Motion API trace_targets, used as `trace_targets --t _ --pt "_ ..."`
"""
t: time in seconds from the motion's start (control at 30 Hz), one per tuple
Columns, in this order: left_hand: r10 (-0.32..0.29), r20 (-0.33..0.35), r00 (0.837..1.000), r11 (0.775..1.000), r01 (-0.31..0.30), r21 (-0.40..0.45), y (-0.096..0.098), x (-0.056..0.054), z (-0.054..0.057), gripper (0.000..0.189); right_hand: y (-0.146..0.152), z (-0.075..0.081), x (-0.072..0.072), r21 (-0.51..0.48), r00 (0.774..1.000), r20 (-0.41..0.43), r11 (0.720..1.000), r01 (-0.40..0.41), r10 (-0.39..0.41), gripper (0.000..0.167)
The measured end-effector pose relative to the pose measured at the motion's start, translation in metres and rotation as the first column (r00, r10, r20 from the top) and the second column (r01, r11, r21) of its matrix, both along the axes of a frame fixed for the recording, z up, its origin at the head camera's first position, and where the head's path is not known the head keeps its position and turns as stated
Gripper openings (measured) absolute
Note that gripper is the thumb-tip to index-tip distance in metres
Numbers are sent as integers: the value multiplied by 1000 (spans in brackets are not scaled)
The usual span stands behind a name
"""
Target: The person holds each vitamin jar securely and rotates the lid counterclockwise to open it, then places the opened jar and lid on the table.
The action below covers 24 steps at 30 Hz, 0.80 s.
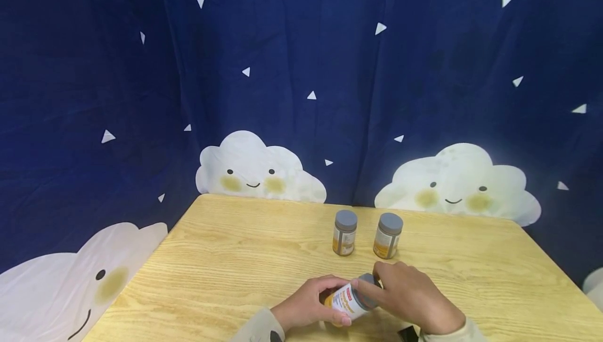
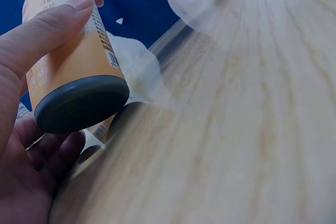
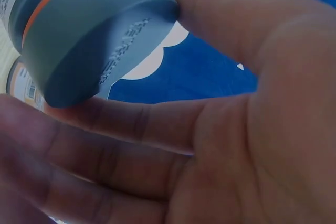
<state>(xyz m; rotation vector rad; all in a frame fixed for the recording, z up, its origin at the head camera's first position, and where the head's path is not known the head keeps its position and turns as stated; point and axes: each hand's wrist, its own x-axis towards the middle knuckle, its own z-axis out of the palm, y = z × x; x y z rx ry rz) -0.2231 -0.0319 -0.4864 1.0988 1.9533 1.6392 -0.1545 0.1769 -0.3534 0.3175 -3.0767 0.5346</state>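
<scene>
A supplement bottle [image 1: 347,300] with a white and orange label and a grey lid is held tilted above the front of the table, its lid end toward the right. My left hand [image 1: 314,302] grips its body; in the left wrist view the thumb [image 2: 58,27] lies across the label, and the bottle's dark base [image 2: 81,106] faces the camera. My right hand [image 1: 412,292] pinches the grey lid [image 3: 105,40] between thumb and index finger, the other fingers extended below it. The lid sits on the bottle; whether it is loose cannot be seen.
Two similar bottles stand upright beyond the hands, a left one [image 1: 345,233] and a right one [image 1: 388,236], both with grey lids. The wooden table [image 1: 226,258] ends at a dark blue curtain [image 1: 282,96] with clouds. A small black object [image 1: 408,333] shows by the right wrist.
</scene>
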Motion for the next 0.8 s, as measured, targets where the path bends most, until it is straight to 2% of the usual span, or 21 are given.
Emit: trace_targets --t 0.1,0.43,0.8 --pt "6 -7 1000 1000 -6 -5 0 0 0 54 0 0 0 -4 1000 -13 1000 -19 19 46" --pt "21 9 1000 999 -21 -33 -1 1 0 54 8 -1 -2 -37 979 -32 978 -204 203 34" --pt "-1 35 999 1000 1 -6 0 0 -2 55 13 3 -3 -94 954 -34 949 -301 299 33"
